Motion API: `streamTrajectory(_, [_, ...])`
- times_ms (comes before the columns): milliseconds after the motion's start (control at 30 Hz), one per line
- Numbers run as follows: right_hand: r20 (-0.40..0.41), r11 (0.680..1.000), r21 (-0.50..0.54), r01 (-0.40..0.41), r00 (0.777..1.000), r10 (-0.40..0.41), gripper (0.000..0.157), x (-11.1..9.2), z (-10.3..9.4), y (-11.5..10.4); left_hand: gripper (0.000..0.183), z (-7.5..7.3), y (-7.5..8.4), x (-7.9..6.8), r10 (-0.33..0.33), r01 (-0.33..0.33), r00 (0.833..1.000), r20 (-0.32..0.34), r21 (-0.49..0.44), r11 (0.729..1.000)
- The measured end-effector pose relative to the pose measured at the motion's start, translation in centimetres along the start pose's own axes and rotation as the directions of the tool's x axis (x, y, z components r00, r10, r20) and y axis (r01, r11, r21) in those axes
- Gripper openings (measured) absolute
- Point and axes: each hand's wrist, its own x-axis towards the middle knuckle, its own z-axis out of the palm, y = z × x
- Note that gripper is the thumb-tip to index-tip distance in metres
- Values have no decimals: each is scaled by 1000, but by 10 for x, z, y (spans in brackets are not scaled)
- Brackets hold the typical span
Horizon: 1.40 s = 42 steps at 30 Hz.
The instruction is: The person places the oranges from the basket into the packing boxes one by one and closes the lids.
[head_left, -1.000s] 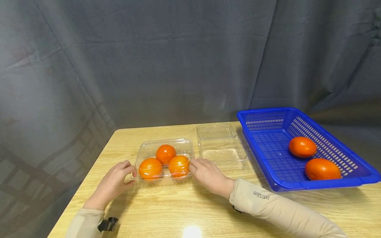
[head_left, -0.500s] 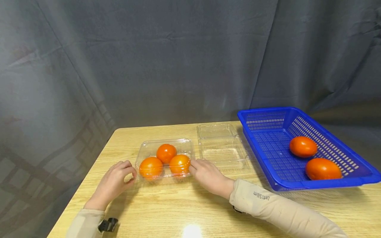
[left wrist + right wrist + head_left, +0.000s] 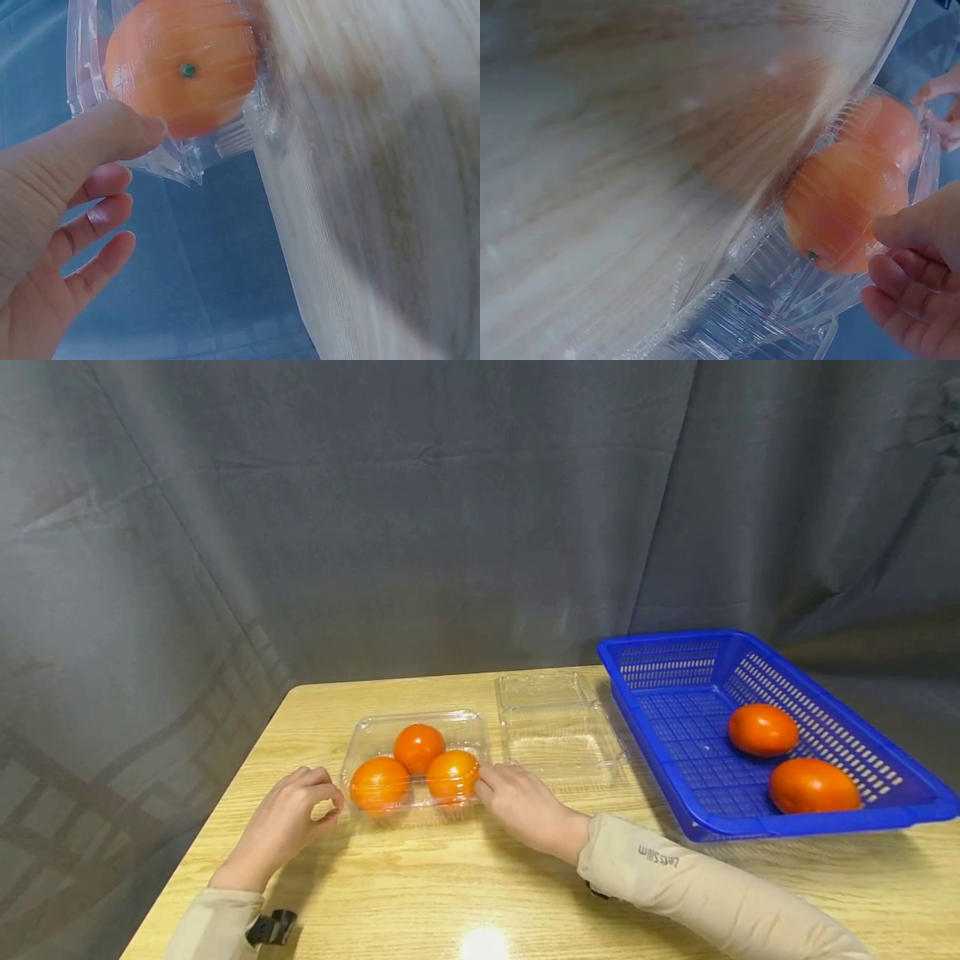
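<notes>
A clear plastic clamshell container (image 3: 365, 737) sits on the table with three oranges inside: a front left orange (image 3: 379, 785), a front right orange (image 3: 452, 778) and a rear orange (image 3: 418, 748). Clear plastic covers the orange (image 3: 180, 67) in the left wrist view. My left hand (image 3: 283, 825) pinches the container's front left corner between thumb and index finger, the other fingers loosely bent. At the right side, my right hand (image 3: 531, 808) pinches the container's edge, its thumb beside an orange (image 3: 844, 206) in the right wrist view.
A second clear container (image 3: 558, 735), open and with nothing in it, lies just right of the first. Beyond it stands a blue plastic basket (image 3: 660, 760) holding two oranges (image 3: 762, 730). A grey curtain (image 3: 465, 527) hangs behind the wooden table (image 3: 420, 893).
</notes>
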Motion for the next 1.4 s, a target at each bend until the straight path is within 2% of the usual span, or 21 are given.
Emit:
streamTrajectory(400, [-18,979,-185,84,996,-89,21,0,1,-1,34,-2,0,2,8,-8,1000,0,-5,1000])
streamTrajectory(733, [1,985,-149,82,997,-83,19,0,2,-1,35,-2,1,1,8,-8,1000,-7,-2,1000])
streamTrajectory(1167, [8,994,-93,55,998,-55,18,-1,1,0,33,-2,0,1,22,-22,999,28,4,1000])
streamTrajectory(1400, [4,995,-95,34,999,-34,19,0,0,-2,34,-1,-1,0,-4,4,999,32,-16,1000])
